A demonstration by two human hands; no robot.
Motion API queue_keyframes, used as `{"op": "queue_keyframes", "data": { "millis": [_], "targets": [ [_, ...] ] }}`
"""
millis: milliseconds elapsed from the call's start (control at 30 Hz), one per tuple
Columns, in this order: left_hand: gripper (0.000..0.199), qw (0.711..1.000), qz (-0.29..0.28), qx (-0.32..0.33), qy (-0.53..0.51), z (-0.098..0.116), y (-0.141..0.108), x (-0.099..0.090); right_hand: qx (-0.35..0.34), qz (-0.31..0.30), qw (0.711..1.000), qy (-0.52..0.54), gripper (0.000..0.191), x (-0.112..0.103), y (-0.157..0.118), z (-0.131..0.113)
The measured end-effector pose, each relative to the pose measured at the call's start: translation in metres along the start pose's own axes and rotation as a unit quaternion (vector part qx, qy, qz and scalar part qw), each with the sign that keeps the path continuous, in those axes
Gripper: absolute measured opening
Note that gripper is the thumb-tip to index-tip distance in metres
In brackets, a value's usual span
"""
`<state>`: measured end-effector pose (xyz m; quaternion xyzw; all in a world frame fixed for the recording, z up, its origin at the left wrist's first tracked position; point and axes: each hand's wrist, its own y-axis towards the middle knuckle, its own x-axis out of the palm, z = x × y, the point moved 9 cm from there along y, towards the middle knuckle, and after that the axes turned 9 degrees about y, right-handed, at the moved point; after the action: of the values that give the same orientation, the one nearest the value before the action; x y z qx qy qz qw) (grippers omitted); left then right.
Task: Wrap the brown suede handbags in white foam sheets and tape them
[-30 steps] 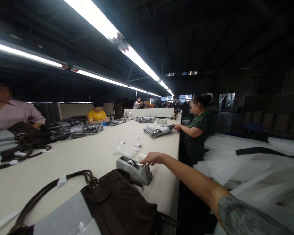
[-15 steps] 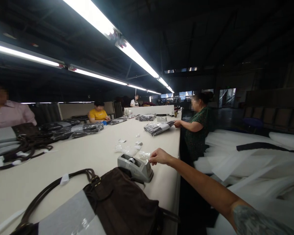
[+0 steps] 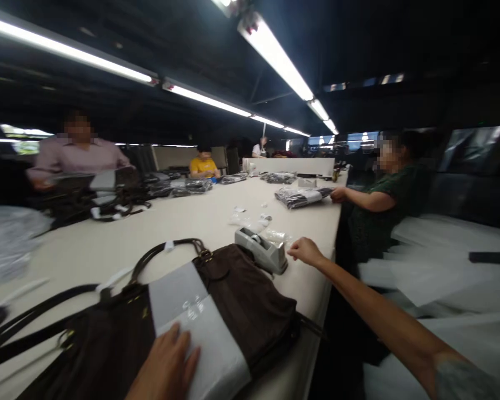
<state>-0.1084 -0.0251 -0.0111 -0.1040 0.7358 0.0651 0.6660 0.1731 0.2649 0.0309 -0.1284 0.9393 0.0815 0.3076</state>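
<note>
My left hand lies with fingers stretched on the pale grey wrapping sheet around the middle of a dark brown handbag. The bag lies on its side, and its handles bear bits of white wrap. Beyond the bag stands a grey tape dispenser. Just right of its front end my right hand is closed in a pinch; whatever lies between the fingertips is too small to make out.
Small clear plastic bags lie behind the dispenser on the long pale table. At right a co-worker's hand touches a plastic-wrapped bag. White sheets are heaped beside the table. More co-workers sit across it.
My left hand has come into view onto the wrapping sheet. My right hand has moved slightly away from the dispenser's end, still pinched. The view has swung left and down.
</note>
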Motion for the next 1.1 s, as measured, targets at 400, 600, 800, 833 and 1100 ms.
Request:
{"op": "queue_keyframes", "data": {
  "millis": [400, 600, 800, 833, 1100],
  "targets": [
    [0.029, 0.992, -0.017, -0.027, -0.122, 0.004, -0.021, -0.039, -0.05, -0.239, 0.935, 0.259, 0.035, 0.084, -0.095, -0.139],
    [0.034, 0.988, -0.033, -0.01, -0.149, -0.002, -0.026, -0.037, 0.062, -0.335, 0.886, 0.315, 0.015, 0.212, -0.126, -0.174],
    [0.026, 0.987, -0.027, 0.007, -0.157, -0.004, -0.028, -0.044, 0.099, -0.306, 0.892, 0.319, 0.007, 0.263, -0.121, -0.178],
    [0.026, 0.987, -0.027, 0.008, -0.157, -0.004, -0.028, -0.044, 0.101, -0.305, 0.894, 0.313, 0.007, 0.266, -0.12, -0.177],
    [0.02, 0.988, -0.035, 0.01, -0.149, -0.004, -0.021, -0.045, 0.111, -0.353, 0.903, 0.218, 0.017, 0.28, -0.107, -0.164]
  ]
}}
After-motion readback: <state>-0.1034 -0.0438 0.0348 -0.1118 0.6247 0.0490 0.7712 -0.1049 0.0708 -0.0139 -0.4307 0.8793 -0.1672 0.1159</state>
